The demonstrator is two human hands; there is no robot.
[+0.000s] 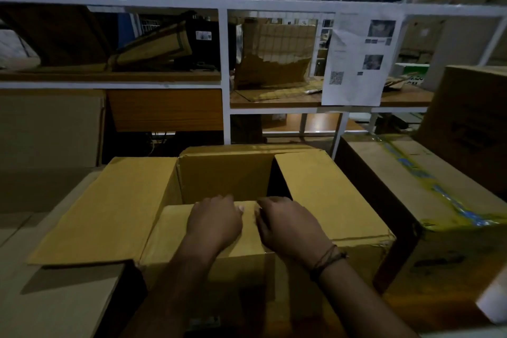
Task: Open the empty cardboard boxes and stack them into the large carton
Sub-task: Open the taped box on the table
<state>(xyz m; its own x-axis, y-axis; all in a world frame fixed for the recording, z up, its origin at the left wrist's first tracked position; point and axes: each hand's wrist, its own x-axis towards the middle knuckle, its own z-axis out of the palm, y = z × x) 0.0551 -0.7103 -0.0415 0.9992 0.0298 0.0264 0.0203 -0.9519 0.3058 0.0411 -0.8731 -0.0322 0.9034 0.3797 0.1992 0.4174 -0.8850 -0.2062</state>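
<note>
Head view: your left grip [214, 223] and right grip [288, 228] are both clasping the near flap [175, 230] of the cardboard box [225, 178]. Their fingers are curling over the flap's far edge, and the two grips are sitting just beside each other. The box is standing open directly in front of you. Its left flap [104, 208] is lying spread outward, and its right flap [329, 195] is tilting outward to your right. A taped carton [411, 200] is standing just beside the box on your right. A white shelf rack [226, 77] is standing behind, with a printed sheet [356, 63] hanging on it.
</note>
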